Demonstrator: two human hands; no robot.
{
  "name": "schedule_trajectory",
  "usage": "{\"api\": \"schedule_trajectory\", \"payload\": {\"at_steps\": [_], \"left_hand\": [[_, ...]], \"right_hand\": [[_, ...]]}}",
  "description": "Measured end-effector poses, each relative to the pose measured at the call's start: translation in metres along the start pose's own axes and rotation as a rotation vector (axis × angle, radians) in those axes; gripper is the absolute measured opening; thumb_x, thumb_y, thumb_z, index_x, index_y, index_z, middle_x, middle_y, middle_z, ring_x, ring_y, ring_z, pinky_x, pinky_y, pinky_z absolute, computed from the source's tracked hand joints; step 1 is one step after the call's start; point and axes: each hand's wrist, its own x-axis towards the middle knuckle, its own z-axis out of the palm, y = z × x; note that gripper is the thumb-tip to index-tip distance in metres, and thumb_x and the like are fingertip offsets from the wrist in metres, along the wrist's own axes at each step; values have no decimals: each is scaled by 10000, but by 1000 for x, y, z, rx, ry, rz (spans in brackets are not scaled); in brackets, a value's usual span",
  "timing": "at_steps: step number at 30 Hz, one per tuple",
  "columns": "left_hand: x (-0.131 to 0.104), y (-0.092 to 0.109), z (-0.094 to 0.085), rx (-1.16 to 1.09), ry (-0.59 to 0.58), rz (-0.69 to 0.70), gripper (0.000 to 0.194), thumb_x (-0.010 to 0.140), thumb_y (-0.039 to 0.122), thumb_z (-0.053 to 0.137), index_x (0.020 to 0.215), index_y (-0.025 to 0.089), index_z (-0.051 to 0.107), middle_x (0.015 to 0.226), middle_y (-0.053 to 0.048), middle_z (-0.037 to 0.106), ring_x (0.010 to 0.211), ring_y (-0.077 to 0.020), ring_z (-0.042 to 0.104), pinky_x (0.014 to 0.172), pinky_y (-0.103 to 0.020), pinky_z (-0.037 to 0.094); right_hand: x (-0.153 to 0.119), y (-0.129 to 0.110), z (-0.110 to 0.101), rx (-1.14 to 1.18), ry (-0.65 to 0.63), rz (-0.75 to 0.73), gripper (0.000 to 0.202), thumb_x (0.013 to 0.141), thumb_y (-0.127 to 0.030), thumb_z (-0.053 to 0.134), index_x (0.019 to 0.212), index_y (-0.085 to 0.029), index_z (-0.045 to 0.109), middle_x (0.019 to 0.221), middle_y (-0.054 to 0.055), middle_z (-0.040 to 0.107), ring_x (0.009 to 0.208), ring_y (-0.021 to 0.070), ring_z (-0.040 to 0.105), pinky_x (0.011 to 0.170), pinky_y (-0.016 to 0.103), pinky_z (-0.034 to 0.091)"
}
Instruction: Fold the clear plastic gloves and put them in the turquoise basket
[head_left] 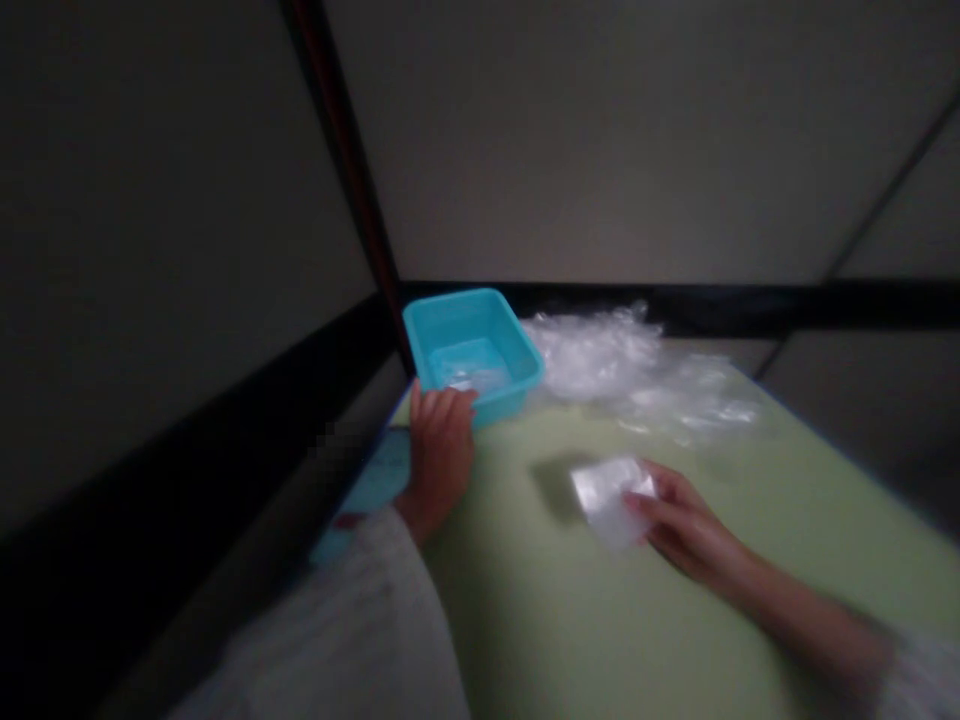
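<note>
A turquoise plastic basket [525, 350] stands at the far left of the table, with some clear plastic packets [480, 378] lying in its bottom. My left hand [442, 430] is at its near left corner, the fingers curled over the rim. Between the thumb and fingers of my right hand [679, 515] is a small, flat, shiny clear plastic packet [613, 495], held just above the tabletop. Blur hides what, if anything, is inside that packet.
A loose heap of clear plastic bags [600, 355] spreads to the right of the basket. The pale green tabletop [540, 620] meets a grey partition [615, 140] behind. A teal sheet [379, 480] lies along the left edge, beside my left forearm.
</note>
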Motion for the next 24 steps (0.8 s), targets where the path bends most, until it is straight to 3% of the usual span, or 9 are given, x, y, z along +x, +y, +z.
{"api": "schedule_trajectory", "payload": {"at_steps": [5,10,14,18,22,24], "left_hand": [[-11,10,-14,-115,159,175,210,871,93,437,943,189,609,790,-33,604,776,-207,543,1051,-539,289],[-27,30,-31,-245,128,368,235,868,69,459,1044,158,588,853,-36,626,777,-166,557,1070,-556,285],[-34,47,-44,-328,91,487,228,890,70,442,1055,132,586,865,-42,643,794,-152,577,1091,-544,259],[-34,58,-55,-392,82,574,240,933,108,379,1020,119,602,826,-41,668,808,-147,600,1112,-513,227],[-36,64,-60,-434,65,634,263,946,120,355,996,127,614,808,-29,687,798,-133,617,1119,-497,214],[-38,66,-60,-456,82,640,278,949,122,341,1000,133,614,797,-23,688,782,-128,617,1118,-502,214]], "right_hand": [[-3,-20,-5,-17,23,-38,269,567,-335,814,754,-198,678,610,-4,616,469,94,515,449,193,445],[-7,-61,-14,-164,34,-138,253,562,-351,814,719,-205,678,578,2,611,450,105,510,415,204,419],[-5,-101,-4,-318,24,-322,196,605,-321,784,741,-225,681,636,1,641,522,128,564,489,235,448],[5,-125,20,-716,-72,-431,69,707,-259,682,709,-201,644,586,-19,587,503,120,532,473,228,394],[16,-123,34,-1217,-167,-526,25,730,-163,638,734,-188,639,585,-18,564,529,116,482,493,229,325],[19,-118,38,-1416,-209,-515,151,711,-139,662,856,-180,669,673,14,606,615,149,513,548,247,350]]}}
